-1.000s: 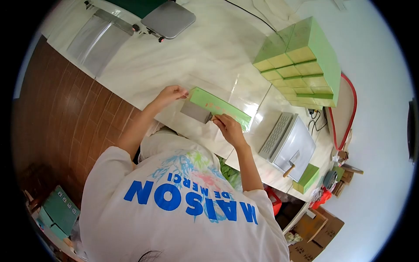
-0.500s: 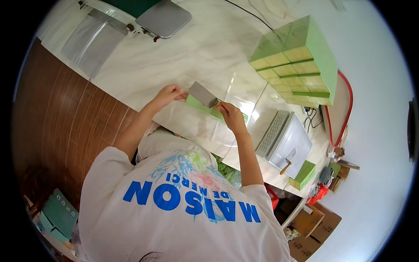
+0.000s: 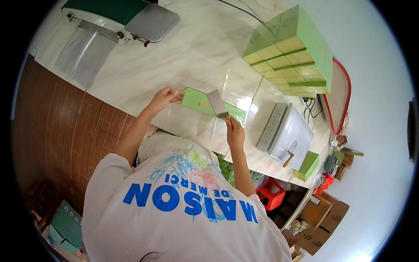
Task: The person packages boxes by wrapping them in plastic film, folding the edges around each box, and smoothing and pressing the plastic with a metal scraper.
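Note:
A long green box [image 3: 195,100] lies on the marble-patterned table in front of me. My left hand [image 3: 166,96] is at its left end, fingers pinched on the edge there; the fingertips are partly hidden. With my right hand [image 3: 235,133] I grip a scraper [image 3: 216,102] by its handle, which my fingers mostly cover. Its wide grey metal blade slants across the right half of the box's upper face. From this angle I cannot tell whether the blade touches the surface.
Stacked green boxes [image 3: 288,52] stand at the back right. Nearer, a white tray-like device [image 3: 290,135] carries a wooden-handled scraper [image 3: 288,159], beside another green box [image 3: 308,166]. A machine with a grey plate [image 3: 152,22] stands at the far left. A red stool [image 3: 271,194] is below the table.
My right hand has moved a little right and down, turning the scraper blade away from the box's left end. More of the box's printed face shows. The whole view has shifted slightly.

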A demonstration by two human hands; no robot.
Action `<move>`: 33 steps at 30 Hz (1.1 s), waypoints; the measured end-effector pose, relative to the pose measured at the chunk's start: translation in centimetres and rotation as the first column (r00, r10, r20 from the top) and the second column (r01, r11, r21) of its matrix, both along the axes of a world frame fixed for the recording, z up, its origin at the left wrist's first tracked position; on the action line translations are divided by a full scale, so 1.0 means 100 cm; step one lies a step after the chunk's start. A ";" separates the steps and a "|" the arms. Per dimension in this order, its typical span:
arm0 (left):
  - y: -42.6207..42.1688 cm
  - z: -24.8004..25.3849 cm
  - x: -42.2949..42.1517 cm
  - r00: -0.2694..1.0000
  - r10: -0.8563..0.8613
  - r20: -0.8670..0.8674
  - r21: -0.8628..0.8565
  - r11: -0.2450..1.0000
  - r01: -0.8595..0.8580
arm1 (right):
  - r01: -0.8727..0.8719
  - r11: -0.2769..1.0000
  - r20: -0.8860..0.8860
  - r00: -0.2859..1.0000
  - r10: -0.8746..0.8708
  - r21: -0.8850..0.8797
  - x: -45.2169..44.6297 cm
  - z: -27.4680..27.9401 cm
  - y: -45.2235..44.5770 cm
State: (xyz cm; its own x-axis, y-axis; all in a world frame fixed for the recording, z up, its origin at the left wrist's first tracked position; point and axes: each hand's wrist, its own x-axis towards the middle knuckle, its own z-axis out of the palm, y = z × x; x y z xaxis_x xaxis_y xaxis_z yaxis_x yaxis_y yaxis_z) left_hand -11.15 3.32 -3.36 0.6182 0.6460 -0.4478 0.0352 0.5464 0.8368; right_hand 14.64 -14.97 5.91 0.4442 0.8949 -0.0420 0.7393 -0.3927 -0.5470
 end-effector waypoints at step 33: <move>-0.004 -0.012 0.000 0.997 0.039 -0.062 -0.020 0.999 -0.040 | -0.199 0.980 0.125 0.973 0.196 0.018 -0.126 -0.027 0.066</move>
State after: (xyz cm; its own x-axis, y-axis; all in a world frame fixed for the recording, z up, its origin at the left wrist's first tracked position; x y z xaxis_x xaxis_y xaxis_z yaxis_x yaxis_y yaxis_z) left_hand -11.14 2.95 -4.60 0.5634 0.6590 -0.4983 0.0642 0.5664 0.8217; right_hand 2.00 -8.33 3.22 0.2587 0.9655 0.0297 0.8626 -0.2170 -0.4570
